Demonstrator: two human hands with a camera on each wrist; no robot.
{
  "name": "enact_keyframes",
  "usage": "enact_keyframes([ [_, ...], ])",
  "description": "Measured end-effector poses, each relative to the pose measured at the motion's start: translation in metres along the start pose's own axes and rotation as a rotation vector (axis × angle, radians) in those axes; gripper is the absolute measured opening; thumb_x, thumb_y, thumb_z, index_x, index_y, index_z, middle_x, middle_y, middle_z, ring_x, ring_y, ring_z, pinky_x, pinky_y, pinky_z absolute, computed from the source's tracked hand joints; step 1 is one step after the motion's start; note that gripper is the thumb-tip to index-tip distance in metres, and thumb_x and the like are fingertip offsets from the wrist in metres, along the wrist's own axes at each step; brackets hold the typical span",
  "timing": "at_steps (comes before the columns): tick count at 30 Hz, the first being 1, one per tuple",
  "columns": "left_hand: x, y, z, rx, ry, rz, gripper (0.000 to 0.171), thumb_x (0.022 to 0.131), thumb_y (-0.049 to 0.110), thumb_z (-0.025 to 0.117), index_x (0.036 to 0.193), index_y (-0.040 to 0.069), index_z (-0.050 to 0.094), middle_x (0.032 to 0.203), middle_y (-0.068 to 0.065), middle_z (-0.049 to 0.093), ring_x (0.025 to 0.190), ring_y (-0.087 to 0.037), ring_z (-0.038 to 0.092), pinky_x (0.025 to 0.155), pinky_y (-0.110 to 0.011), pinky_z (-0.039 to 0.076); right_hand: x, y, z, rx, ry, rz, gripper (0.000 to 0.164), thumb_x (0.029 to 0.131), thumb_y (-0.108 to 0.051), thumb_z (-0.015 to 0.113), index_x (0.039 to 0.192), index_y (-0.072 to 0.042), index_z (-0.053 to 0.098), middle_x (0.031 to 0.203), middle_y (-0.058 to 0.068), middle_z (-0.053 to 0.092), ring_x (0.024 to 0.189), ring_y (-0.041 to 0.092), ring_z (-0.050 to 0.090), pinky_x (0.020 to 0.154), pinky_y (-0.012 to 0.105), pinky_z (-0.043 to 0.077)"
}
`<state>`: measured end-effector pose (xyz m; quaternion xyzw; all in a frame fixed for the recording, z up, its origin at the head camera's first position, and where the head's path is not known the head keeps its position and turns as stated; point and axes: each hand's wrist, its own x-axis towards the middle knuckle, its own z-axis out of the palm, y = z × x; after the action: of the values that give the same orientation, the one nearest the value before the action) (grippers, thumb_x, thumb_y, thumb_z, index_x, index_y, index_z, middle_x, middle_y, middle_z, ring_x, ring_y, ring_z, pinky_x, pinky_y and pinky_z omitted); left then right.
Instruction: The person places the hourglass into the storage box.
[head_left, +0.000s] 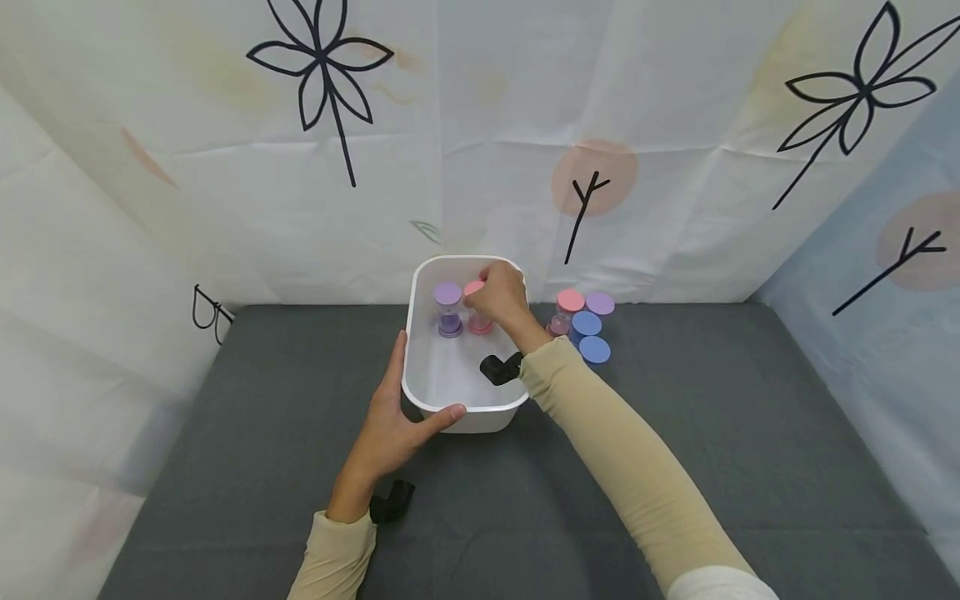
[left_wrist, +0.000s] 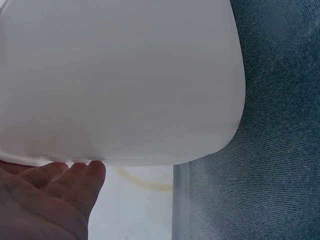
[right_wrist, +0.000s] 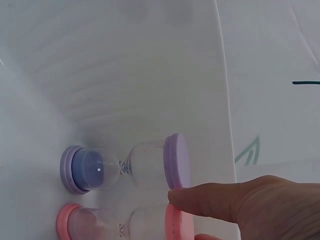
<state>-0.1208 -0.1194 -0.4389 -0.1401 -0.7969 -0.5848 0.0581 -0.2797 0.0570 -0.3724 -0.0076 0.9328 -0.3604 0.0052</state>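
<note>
Inside the white bin (head_left: 453,375), a purple-capped hourglass (head_left: 448,310) stands upright toward the far end. Beside it is a pink-capped hourglass (head_left: 480,323), its top between the thumb and fingers of my right hand (head_left: 501,293). In the right wrist view, one fingertip presses on the rim of the pink cap (right_wrist: 173,222), close by the purple cap (right_wrist: 176,160). Across the bin's near left corner spreads my left hand (head_left: 390,433), thumb along the front rim and fingers extended on the left side. Its fingertips (left_wrist: 95,172) touch the outer wall in the left wrist view.
Right of the bin, several more hourglasses stand grouped on the grey cloth: a pink-capped one (head_left: 570,302), a purple-capped one (head_left: 600,303) and blue-capped ones (head_left: 587,325). My right forearm passes in front of this group. A patterned white curtain (head_left: 487,183) hangs behind the table.
</note>
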Motion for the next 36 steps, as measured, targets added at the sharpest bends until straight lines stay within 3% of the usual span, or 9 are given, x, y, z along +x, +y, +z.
enact_keyframes([
  [9,0.000,0.001,-0.001,0.002,-0.003,0.001,0.119,0.079,0.027,0.088,0.164,0.030,0.005,0.165,-0.002,0.024,0.141,-0.036,0.038,0.113,-0.062,0.028,-0.002,-0.001,-0.001,0.062,0.026,0.011,0.047,0.076,-0.013,0.082,0.116,0.007,0.068,0.116,0.019,0.068,0.115,0.038,0.055,0.095,0.043,0.047],
  [21,0.000,0.000,0.000,0.005,0.000,0.001,0.119,0.079,0.027,0.089,0.164,0.029,0.005,0.166,-0.004,0.024,0.141,-0.033,0.039,0.113,-0.063,0.028,-0.003,-0.006,-0.005,0.150,0.122,-0.003,0.038,0.079,-0.014,0.081,0.112,0.004,0.072,0.105,0.013,0.071,0.109,0.033,0.058,0.093,0.042,0.047],
  [28,-0.001,0.002,0.000,-0.008,-0.005,-0.007,0.118,0.080,0.027,0.088,0.165,0.026,0.006,0.166,-0.002,0.023,0.142,-0.032,0.037,0.114,-0.062,0.027,-0.007,-0.006,-0.016,0.273,0.067,0.036,0.048,0.082,-0.015,0.083,0.124,0.003,0.068,0.115,0.012,0.071,0.110,0.026,0.064,0.092,0.036,0.053],
  [36,-0.001,0.000,-0.001,-0.008,-0.003,0.000,0.119,0.079,0.025,0.089,0.165,0.024,0.006,0.166,-0.003,0.023,0.144,-0.031,0.035,0.115,-0.062,0.025,-0.013,-0.003,-0.032,0.373,0.035,-0.031,0.054,0.082,-0.017,0.085,0.128,0.003,0.066,0.118,0.015,0.071,0.111,0.025,0.066,0.095,0.037,0.053],
])
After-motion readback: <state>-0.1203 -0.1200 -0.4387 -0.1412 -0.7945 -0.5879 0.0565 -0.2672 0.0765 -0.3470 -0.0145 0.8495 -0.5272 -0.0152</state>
